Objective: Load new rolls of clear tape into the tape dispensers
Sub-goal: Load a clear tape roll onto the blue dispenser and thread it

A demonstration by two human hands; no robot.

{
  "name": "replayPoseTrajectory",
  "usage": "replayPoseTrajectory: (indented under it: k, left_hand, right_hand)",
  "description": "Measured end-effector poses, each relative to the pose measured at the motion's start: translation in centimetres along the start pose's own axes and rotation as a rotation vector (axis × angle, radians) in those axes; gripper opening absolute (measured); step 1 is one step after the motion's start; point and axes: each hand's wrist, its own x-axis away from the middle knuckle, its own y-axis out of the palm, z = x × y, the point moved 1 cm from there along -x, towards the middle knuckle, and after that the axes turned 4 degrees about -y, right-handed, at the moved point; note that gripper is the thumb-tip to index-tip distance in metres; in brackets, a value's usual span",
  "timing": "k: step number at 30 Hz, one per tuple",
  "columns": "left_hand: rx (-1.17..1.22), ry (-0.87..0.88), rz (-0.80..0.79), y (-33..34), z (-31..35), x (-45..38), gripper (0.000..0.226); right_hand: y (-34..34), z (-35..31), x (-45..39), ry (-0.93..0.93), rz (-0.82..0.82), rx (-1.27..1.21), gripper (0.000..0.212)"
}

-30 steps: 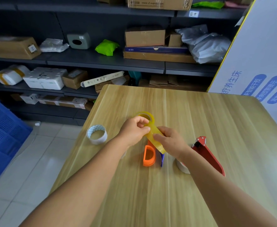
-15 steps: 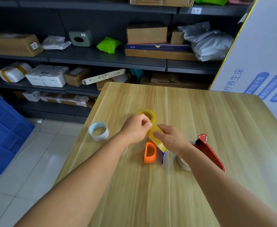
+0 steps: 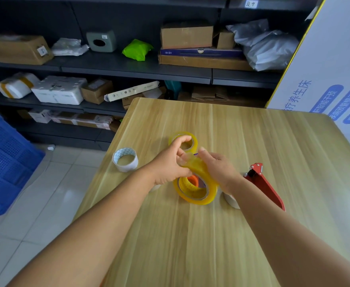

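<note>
Clear tape roll (image 3: 197, 188): held on edge just above the desk (image 3: 273, 141), mid-desk.
Left hand (image 3: 170, 164): fingers curled, tape end pinched.
Right hand (image 3: 219, 168): fingers gripped round the roll.
Red dispenser (image 3: 263, 183): at 3 o'clock.

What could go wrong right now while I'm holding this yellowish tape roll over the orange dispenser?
The roll is held only at its top edge by your left hand and right hand, so it could slip and miss the orange dispenser beneath it. Your fingers seem to pinch the loose tape end, which might stick to itself. Your right forearm lies close to the red dispenser and could knock it.
</note>
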Motion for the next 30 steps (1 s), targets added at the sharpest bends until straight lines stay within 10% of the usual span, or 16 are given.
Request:
replayPoseTrajectory:
  k: [17, 30]
  left_hand:
    - [0.117, -0.405, 0.313, 2.0, -6.3, -4.2, 0.015]
    - [0.089, -0.597, 0.275, 1.5, -8.7, -6.6, 0.01]
  right_hand:
    - [0.9, 4.6, -1.9, -0.149, -0.006, 0.607, 0.053]
    - [2.7, 6.7, -4.6, -0.169, -0.029, 0.816, 0.058]
